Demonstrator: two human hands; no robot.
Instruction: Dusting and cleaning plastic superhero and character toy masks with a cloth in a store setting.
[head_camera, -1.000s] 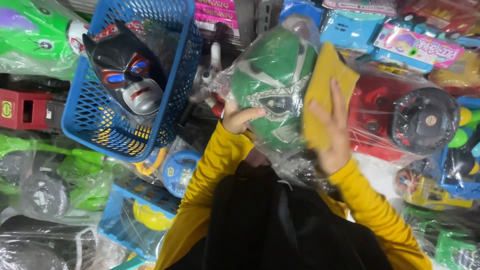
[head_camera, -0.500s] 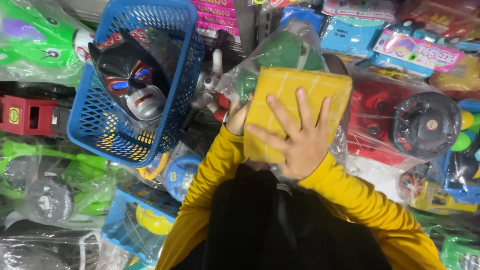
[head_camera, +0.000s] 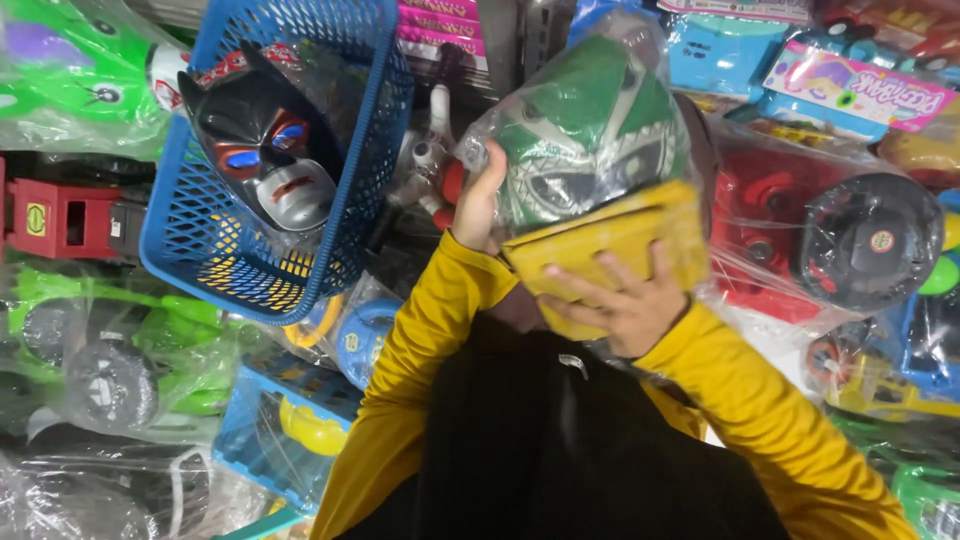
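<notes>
My left hand (head_camera: 480, 200) grips the left side of a green toy mask (head_camera: 585, 140) wrapped in a clear plastic bag and holds it up in front of me. My right hand (head_camera: 620, 300) lies flat with fingers spread on a yellow cloth (head_camera: 640, 235), pressing it against the lower edge of the bagged mask. Both arms wear yellow sleeves over a black top. To the left, a blue plastic basket (head_camera: 370, 160) leans tilted and holds a black mask with a silver chin (head_camera: 265, 145).
Bagged plastic toys lie packed all around: green toys (head_camera: 70, 70) at left, a red toy vehicle with a black wheel (head_camera: 865, 240) at right, blue and pink boxed toys (head_camera: 850, 85) at top right, a red and black toy (head_camera: 60, 215) at far left.
The yellow cloth has slid down from covering the mask's face to its lower edge, uncovering the green mask. My right hand went down with it; the left hand stays on the mask.
</notes>
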